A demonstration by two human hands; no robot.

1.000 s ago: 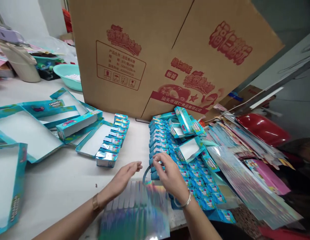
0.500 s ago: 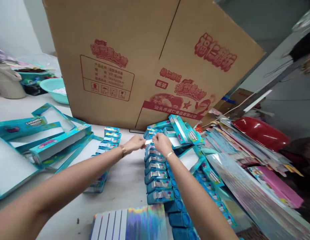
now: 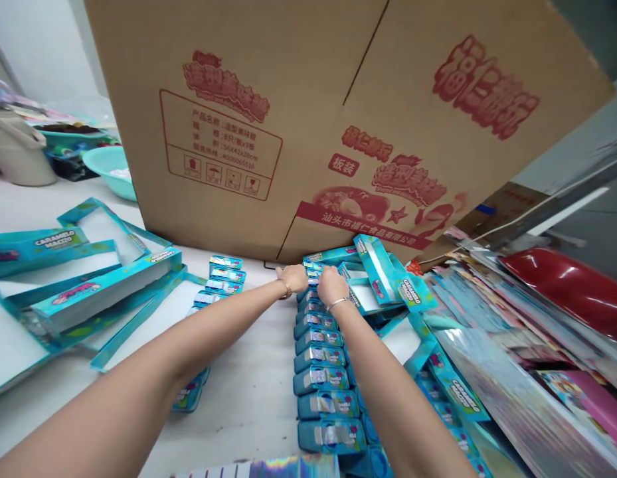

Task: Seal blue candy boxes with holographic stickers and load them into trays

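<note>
A long row of small blue boxes [image 3: 321, 358], each with a shiny silver strip across its top, runs away from me along the table. At the far end of this row are both my hands, close together. My left hand [image 3: 294, 277] is closed at the left side of the end boxes, its fingertips hidden. Just right of it, my right hand [image 3: 333, 287] is closed with its fingers turned down onto the boxes; what it pinches, if anything, does not show. At the bottom edge lies a stack of shiny rainbow-silver strips [image 3: 293, 467], partly cut off.
A big cardboard carton [image 3: 228, 166] stands behind the boxes. Blue open trays [image 3: 106, 285] pile up at left, and more blue trays [image 3: 382, 272] at right. A shorter row of blue boxes [image 3: 221, 287] is left of my hands. Paper stacks [image 3: 507, 332] and a red basin [image 3: 562, 285] fill the right.
Both hands have moved right and onto the far boxes. The small white strip seen between the fingers is now out of sight. The camera view has shifted, and the silver strips sit lower.
</note>
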